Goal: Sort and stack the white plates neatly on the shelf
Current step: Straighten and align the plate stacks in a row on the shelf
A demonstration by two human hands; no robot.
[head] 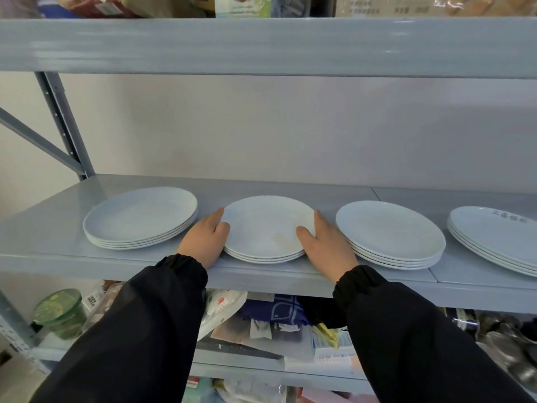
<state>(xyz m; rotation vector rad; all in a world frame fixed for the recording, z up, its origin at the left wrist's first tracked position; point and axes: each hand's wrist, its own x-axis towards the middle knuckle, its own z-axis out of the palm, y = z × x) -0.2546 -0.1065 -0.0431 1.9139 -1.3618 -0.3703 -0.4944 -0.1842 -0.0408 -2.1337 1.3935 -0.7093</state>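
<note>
Several stacks of white plates stand in a row on the grey shelf (52, 242). The middle stack (264, 225) sits between my hands. My left hand (203, 238) grips its left rim, thumb on top of the upper plate. My right hand (325, 241) grips its right rim the same way. A larger stack (139, 216) stands to the left, apart from my left hand. Another stack (389, 231) lies just right of my right hand. A fourth stack (494, 237), with dark printed marks on its top plate, reaches the right edge of view.
A shelf beam (261, 45) runs overhead with packaged goods above it. The lower shelf holds a green-lidded jar (59, 312), bags and boxes (331, 347). A grey upright post (65, 123) with a diagonal brace stands at the left. A pale wall backs the shelf.
</note>
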